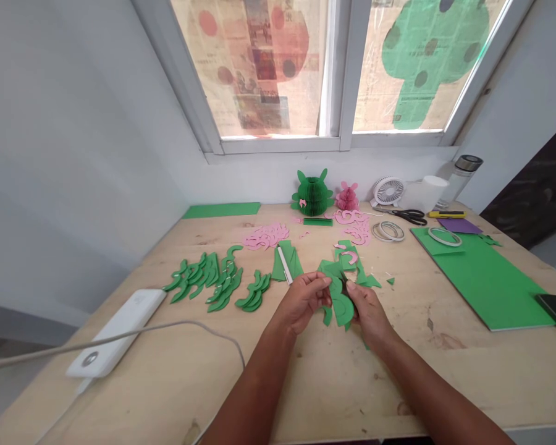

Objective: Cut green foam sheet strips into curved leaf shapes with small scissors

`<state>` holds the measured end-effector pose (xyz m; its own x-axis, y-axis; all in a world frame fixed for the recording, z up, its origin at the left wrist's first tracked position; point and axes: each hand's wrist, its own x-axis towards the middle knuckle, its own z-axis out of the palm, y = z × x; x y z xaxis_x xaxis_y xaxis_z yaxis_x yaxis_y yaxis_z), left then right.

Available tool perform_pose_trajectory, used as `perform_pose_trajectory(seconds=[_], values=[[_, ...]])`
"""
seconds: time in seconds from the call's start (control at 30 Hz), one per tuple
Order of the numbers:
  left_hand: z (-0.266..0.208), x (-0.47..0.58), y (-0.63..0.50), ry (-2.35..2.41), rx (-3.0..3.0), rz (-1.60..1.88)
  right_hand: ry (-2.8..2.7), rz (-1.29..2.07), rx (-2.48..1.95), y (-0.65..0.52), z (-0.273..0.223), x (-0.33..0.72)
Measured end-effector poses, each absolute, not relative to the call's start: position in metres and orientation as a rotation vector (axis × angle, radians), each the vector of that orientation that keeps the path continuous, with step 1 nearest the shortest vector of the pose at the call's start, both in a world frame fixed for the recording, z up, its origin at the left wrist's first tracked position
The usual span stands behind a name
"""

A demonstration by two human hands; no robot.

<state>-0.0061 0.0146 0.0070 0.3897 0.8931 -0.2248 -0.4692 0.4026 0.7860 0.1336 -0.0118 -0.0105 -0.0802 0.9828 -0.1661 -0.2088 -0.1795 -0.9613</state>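
My left hand [308,300] pinches a piece of green paper [341,310] with curved outlines on it, held just above the table. At the right edge of that paper is my right hand [370,312], its thumb and fingers closed. A small dark sliver shows by the right thumb; what the right hand grips is mostly hidden. Green offcuts [370,281] lie behind the hands, with a pink curved piece [349,257] among them. Left of the hands, a white pen [285,266] rests on a folded green paper [295,259].
Curved green cutouts [222,287] and pink cutouts [266,235] lie leftward. A power bank [120,330] and its cable occupy the left. Behind stand green [314,198] and pink [347,199] paper animals and a fan [389,191]. Scissors [410,215], tape rolls [389,231] and green sheets [486,290] lie right.
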Motion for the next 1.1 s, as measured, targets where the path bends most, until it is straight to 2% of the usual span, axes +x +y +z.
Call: perform_pose_trajectory(seconds=[1.1], values=[[0.013,-0.005,0.013,0.749,0.758,1.036,-1.08,1.452,-1.083,-0.01,-0.014,0.133]])
